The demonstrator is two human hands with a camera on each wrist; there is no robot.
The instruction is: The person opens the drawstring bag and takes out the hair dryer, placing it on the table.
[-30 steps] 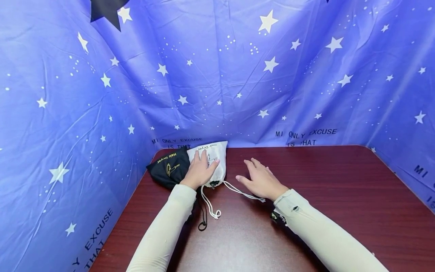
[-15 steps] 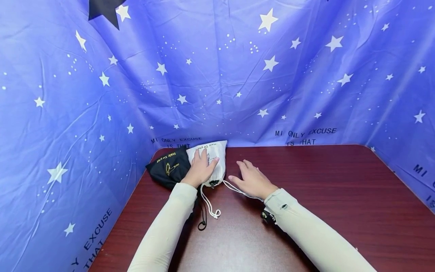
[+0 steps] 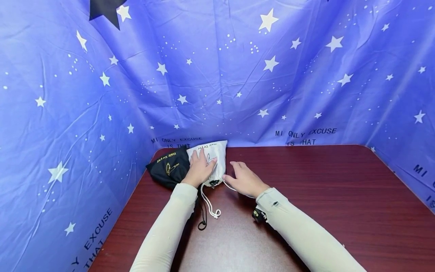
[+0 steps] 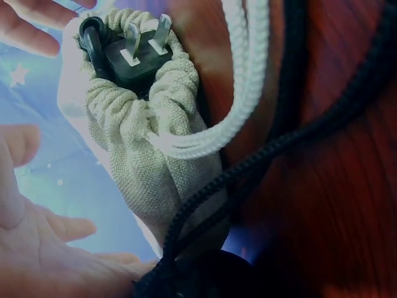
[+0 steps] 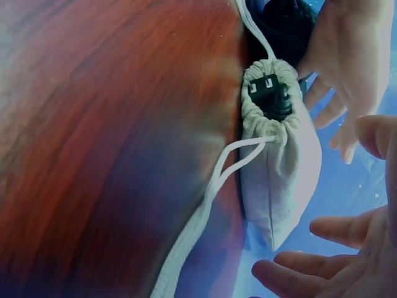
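Observation:
A white drawstring bag [image 3: 220,149] printed "Hair Dryer" lies at the back of the table. My left hand [image 3: 198,172] is over it with fingers spread; whether they press on the cloth is unclear. Beside the bag's right edge is my right hand [image 3: 247,180], fingers extended and holding nothing. In the left wrist view, a black two-pin plug [image 4: 138,59] pokes out of the bag's gathered mouth. White drawstrings [image 5: 208,192] trail from that mouth in the right wrist view. A black drawstring bag [image 3: 165,170], also marked "Hair Dryer", lies against the white one's left side.
The dark red wooden table [image 3: 323,196] extends to the right and front. Blue star-printed cloth [image 3: 221,75] stands behind and along both sides. A black cord [image 3: 202,221] with a looped end lies near my left forearm.
My right hand has moved left, closer to the white bag's right edge and over its right drawstring. My left hand and both bags have hardly moved.

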